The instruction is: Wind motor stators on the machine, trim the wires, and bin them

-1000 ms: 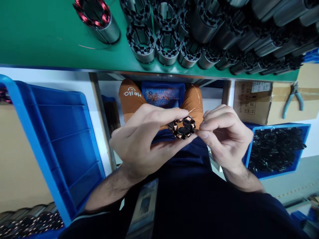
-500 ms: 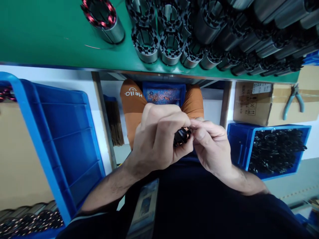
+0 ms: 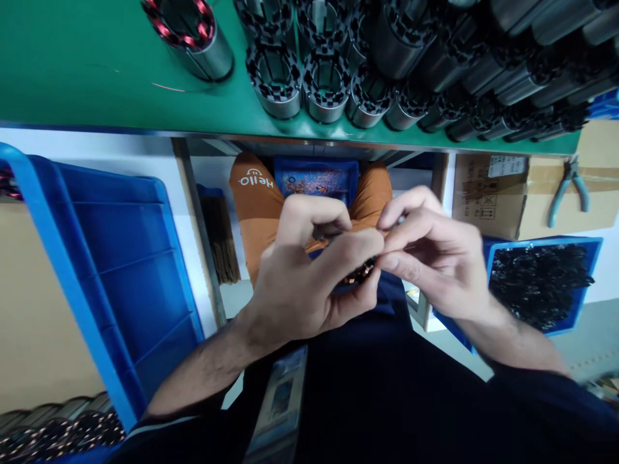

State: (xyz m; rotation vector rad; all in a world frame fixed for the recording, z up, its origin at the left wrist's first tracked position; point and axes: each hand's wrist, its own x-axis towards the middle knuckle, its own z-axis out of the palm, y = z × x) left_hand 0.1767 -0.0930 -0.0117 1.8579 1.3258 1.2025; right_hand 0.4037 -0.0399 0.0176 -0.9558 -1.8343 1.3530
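Note:
My left hand [image 3: 304,283] is wrapped around a small black wound core with copper coils [image 3: 358,274], held over my lap; only a sliver of the core shows between the fingers. My right hand [image 3: 432,258] meets it from the right, with thumb and forefinger pinched at the core's edge. What the right fingertips pinch is too small to tell. Both hands are below the front edge of the green bench [image 3: 97,84].
Several grey stator cylinders [image 3: 329,84] stand on the bench, one with red windings [image 3: 186,32] at the left. A large blue bin [image 3: 111,258] is at my left, a blue bin of black parts [image 3: 536,283] at my right, and pliers [image 3: 565,187] lie on a cardboard box [image 3: 532,187].
The core was open to view between my fingertips a second ago; now my left hand has closed over it and my right hand has lifted slightly, still pinching at its edge.

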